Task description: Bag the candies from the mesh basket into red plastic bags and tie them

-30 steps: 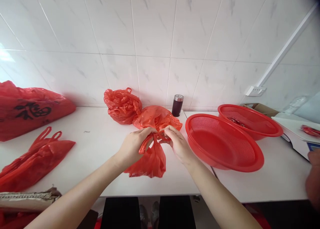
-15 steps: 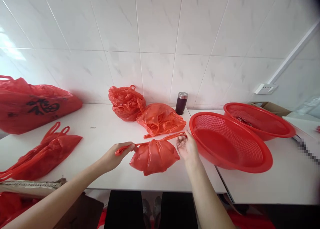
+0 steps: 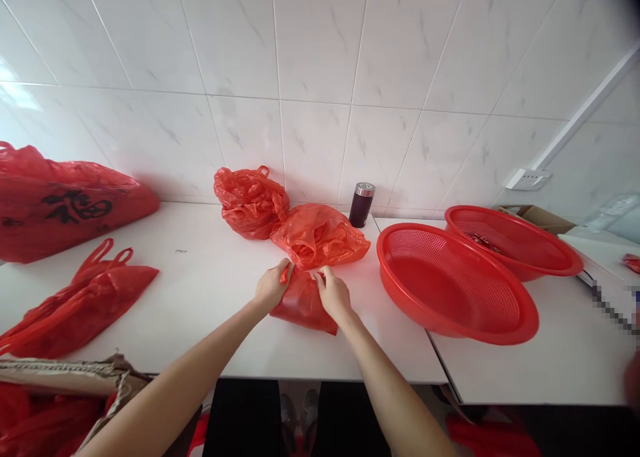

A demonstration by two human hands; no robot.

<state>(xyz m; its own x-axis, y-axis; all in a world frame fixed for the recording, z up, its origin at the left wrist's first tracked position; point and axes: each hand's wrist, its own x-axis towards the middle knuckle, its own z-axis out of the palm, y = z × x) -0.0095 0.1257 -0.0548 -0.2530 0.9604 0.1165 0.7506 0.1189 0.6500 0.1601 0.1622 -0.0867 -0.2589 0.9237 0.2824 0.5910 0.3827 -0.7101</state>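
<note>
A filled red plastic bag [image 3: 304, 304] rests on the white table between my hands. My left hand [image 3: 274, 285] is closed on its upper left part, with a bit of red plastic showing at the fingers. On the upper right, my right hand [image 3: 333, 293] pinches the same bag. The bag's top is partly hidden by my fingers. Just behind it lies another full red bag [image 3: 325, 234], and a crumpled bunch of red plastic bags [image 3: 251, 202] sits to the left of that one.
Two red plastic baskets [image 3: 450, 287] [image 3: 520, 240] stand on the right. A dark bottle [image 3: 361, 205] is near the wall. Red bags [image 3: 75, 204] [image 3: 95, 304] lie on the left. An open cardboard box [image 3: 65, 370] holding red plastic is at lower left.
My hands have come closer together above the bag, from stretching its handles out to either side. The bag has turned and its top is drawn up between my fingers.
</note>
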